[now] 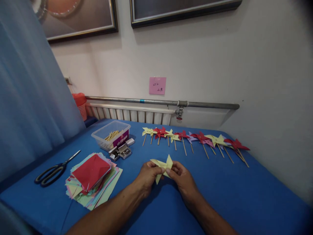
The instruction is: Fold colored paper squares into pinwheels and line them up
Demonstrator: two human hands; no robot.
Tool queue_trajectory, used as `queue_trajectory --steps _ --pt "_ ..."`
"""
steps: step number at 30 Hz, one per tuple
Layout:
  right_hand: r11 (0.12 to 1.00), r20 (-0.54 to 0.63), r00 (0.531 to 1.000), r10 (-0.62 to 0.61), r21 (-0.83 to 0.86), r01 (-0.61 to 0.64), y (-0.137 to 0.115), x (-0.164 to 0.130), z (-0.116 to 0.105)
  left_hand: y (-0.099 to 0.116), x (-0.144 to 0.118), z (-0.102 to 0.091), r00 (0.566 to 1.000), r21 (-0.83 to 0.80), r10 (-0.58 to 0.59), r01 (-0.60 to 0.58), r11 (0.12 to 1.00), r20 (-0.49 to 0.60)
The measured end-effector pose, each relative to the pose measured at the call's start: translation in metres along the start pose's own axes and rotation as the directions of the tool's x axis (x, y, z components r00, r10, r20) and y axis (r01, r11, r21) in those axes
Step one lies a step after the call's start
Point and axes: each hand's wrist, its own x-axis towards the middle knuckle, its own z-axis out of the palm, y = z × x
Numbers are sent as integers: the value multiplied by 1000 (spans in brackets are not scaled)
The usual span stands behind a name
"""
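Note:
A pale yellow paper pinwheel [168,162] is held up over the blue table, its blades folded in toward the middle. My left hand [149,178] grips it from the left, thumb pressed near the centre. From the right, my right hand [180,178] pinches it, with that thumb also close to the centre. Both sets of fingers are partly hidden behind the paper. No stick shows on this pinwheel. Beyond my hands, finished-looking pinwheels on sticks [200,137] lie in a row, in red, yellow, pink and purple.
Left of my hands lies a stack of coloured paper [91,171], with black-handled scissors [55,170] beside it. Behind stand a clear plastic box [97,138] of wooden sticks and small open boxes of metal pins [124,151]. A pipe [156,101] and radiator [137,115] run along the wall.

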Motion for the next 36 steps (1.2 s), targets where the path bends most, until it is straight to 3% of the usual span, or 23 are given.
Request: queue_trajectory --steps 7,14,20,28,36 --pt "988 157 977 146 23 -152 -14 -4 -6 2 0 -1 999 67 -23 21 997 31" --pt "986 106 980 165 0 -166 -12 -3 -5 2 -2 -1 997 119 -15 6 993 80" --pt "983 111 978 177 22 -180 -12 -3 -5 2 -2 -3 992 57 -29 22 998 124" --pt "984 78 981 176 16 -178 -12 -2 -3 -2 0 -2 999 72 -22 20 997 27" --pt "988 70 985 156 -33 -154 -9 -4 -1 -1 -1 -1 999 69 -27 25 997 20"
